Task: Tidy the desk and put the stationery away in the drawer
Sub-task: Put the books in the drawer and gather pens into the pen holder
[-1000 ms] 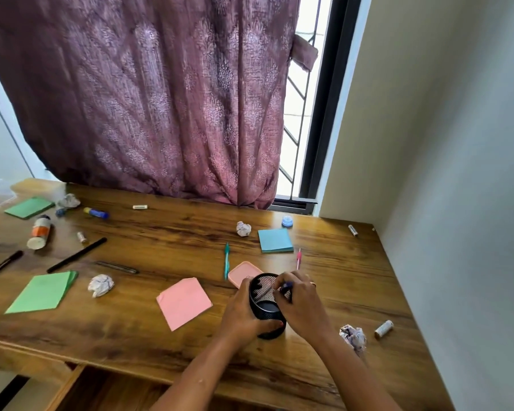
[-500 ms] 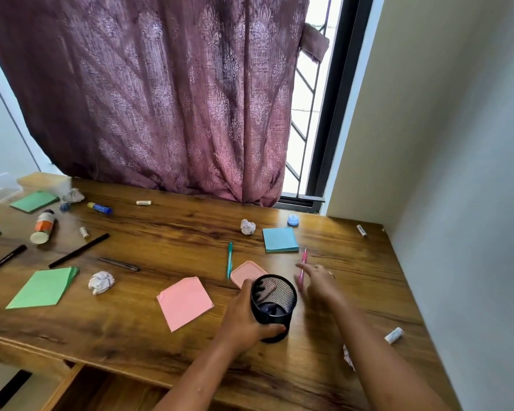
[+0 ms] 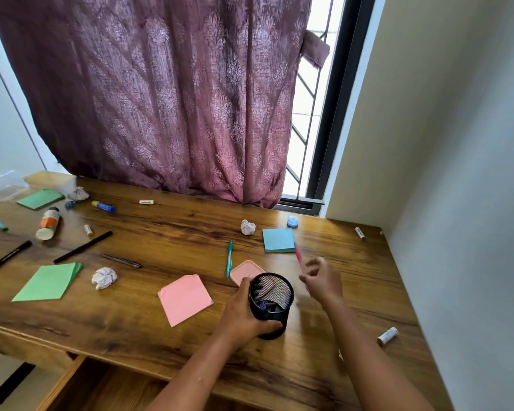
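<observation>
My left hand [image 3: 244, 317] is wrapped around a black mesh pen cup [image 3: 272, 304] standing on the wooden desk [image 3: 166, 232] near the front edge. A blue item lies inside the cup. Just right of the cup, my right hand [image 3: 321, 281] is blurred, with its fingertips pinched on the lower end of a pink pen [image 3: 298, 256]. The pen slants up toward a blue sticky-note pad [image 3: 278, 240]. A pink lidded box [image 3: 244, 269] sits behind the cup, and a teal pen [image 3: 229, 258] lies to its left.
Pink paper [image 3: 184, 299], green paper [image 3: 48, 281], paper balls [image 3: 104, 277] [image 3: 247, 226], black pens [image 3: 82, 247], a glue bottle [image 3: 48, 223], a blue cap [image 3: 292, 221] and small rolls [image 3: 387, 336] are scattered over the desk. A wooden drawer [image 3: 80, 387] shows below the front edge. The wall is close on the right.
My right hand left the cup, reached right to the pink pen and closed on it, and the pen's top has tilted left. My left hand has kept hold of the cup.
</observation>
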`<state>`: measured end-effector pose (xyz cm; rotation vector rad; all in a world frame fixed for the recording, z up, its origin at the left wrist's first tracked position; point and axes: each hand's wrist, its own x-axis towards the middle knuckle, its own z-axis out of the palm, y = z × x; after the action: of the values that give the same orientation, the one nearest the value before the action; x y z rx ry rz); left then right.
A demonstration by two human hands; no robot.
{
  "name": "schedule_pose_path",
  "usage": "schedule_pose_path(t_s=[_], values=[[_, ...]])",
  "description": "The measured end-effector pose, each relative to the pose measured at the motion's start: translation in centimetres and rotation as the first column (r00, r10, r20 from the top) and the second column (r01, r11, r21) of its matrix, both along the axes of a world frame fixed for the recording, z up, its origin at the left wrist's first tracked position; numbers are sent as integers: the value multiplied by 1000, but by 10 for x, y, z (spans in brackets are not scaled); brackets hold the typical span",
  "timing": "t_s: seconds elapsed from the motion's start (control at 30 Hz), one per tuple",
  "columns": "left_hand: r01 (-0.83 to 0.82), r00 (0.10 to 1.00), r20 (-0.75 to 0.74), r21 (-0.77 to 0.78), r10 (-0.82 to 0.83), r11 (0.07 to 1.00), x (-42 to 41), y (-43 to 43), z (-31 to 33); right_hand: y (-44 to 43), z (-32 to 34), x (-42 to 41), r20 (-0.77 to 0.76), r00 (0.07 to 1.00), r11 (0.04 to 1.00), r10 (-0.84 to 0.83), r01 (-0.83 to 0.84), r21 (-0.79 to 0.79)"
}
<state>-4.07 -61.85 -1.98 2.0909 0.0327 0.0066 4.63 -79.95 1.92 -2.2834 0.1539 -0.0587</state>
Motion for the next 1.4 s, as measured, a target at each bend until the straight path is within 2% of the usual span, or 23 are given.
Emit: schedule_pose_path(t_s=[0.07, 0.1, 0.13, 0.23, 0.37, 0.47, 0.53, 0.7, 0.87, 0.93, 1.0, 1.07, 1.13, 1.23, 1.4], values=[[-7, 1000, -4, 4, 7, 1000, -1, -1, -1, 11, 24, -15, 88, 991, 951, 99, -121, 285], [-9, 1000, -7, 3, 9, 1000, -1, -1, 0, 17, 34, -23, 135, 978, 919, 161, -198, 341], [-14, 1000, -12, 0, 14, 1000, -1, -1, 1, 22, 42, -32, 180, 959, 910, 221, -269, 316], [-18, 1000, -13, -20, 17, 1000, -4, -3, 3, 33, 50, -53, 248, 899, 917, 361, -391, 80], [-13, 1000, -4, -60, 13, 998, -8, -3, 4, 38, 45, -71, 199, 881, 904, 428, -416, -101], [0, 1000, -2, -54, 0, 999, -12, 0, 4, 40, 41, -85, 95, 889, 816, 448, -363, -451], [9, 1000, 3, -44, -9, 999, -15, 3, 4, 45, 43, -93, 58, 886, 734, 460, -342, -587], [25, 1000, 4, -67, -24, 997, -27, 13, 5, 66, 58, -105, -146, 856, 527, 496, -430, -733], [15, 1000, -4, -56, -16, 998, -37, 30, 9, 83, 65, -113, -232, 834, 480, 501, -491, -727], [19, 1000, 2, -38, -19, 999, -41, 39, 11, 89, 69, -115, -227, 819, 517, 527, -521, -679], [13, 1000, 9, -19, -13, 1000, -45, 52, 11, 97, 72, -112, -140, 833, 655, 535, -514, -555], [-3, 1000, 24, -16, 3, 1000, -49, 67, 9, 104, 70, -100, -19, 880, 821, 475, -451, -350], [-17, 999, 38, -11, 17, 1000, -52, 80, 7, 110, 62, -79, 45, 919, 904, 391, -375, -208], [-19, 999, 39, -26, 20, 999, -54, 98, 6, 124, 40, -45, -24, 924, 892, 382, -375, -253], [5, 999, 43, -82, -1, 997, -53, 118, 3, 153, 5, 1, -248, 858, 743, 451, -514, -429]])
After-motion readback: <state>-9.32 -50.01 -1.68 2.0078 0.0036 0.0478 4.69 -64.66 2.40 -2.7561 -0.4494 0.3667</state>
